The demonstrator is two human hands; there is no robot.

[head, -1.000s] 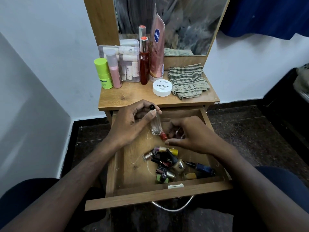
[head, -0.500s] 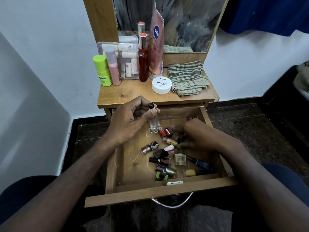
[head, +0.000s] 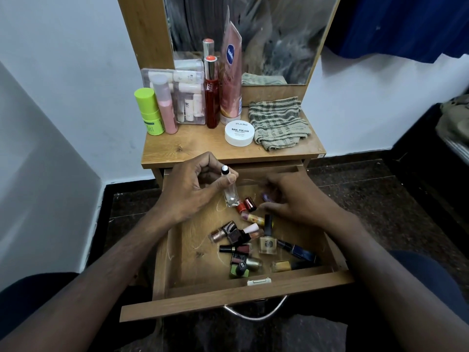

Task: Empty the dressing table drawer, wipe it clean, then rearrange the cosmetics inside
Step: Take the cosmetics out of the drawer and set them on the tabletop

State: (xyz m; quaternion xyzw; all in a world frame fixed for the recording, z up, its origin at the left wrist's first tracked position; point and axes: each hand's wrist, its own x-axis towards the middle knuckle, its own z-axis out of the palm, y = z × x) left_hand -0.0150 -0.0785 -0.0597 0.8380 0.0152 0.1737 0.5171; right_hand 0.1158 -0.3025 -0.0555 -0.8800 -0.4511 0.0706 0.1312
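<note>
1. The drawer (head: 198, 273) of the desk (head: 193, 151) stands pulled out toward the person, its wooden floor marked with pale scratches.
2. The left hand (head: 189, 191) hangs over the far left part of the drawer. Its grip pinches the neck of a small clear glass bottle (head: 231, 195) with a black cap, held upright just above the drawer floor.
3. The right hand (head: 291, 199) reaches into the far right of the drawer, palm down. It is blurred, so whether its grip is spread or pinching something I cannot tell; a small purple object (head: 265, 198) shows at its fingers.
4. A loose heap of nail polish bottles (head: 250, 246) lies in the middle and near right of the drawer, most on their sides, one pale one upright.
5. On the desk top, at the far left, stand a green bottle (head: 149, 113), a pink bottle (head: 166, 107), a clear case of tubes (head: 189, 97), a red bottle (head: 212, 97) and a pink tube (head: 230, 80).
6. A white nail polish remover tub (head: 239, 132) sits just left of a folded checked cloth (head: 278, 123).
</note>
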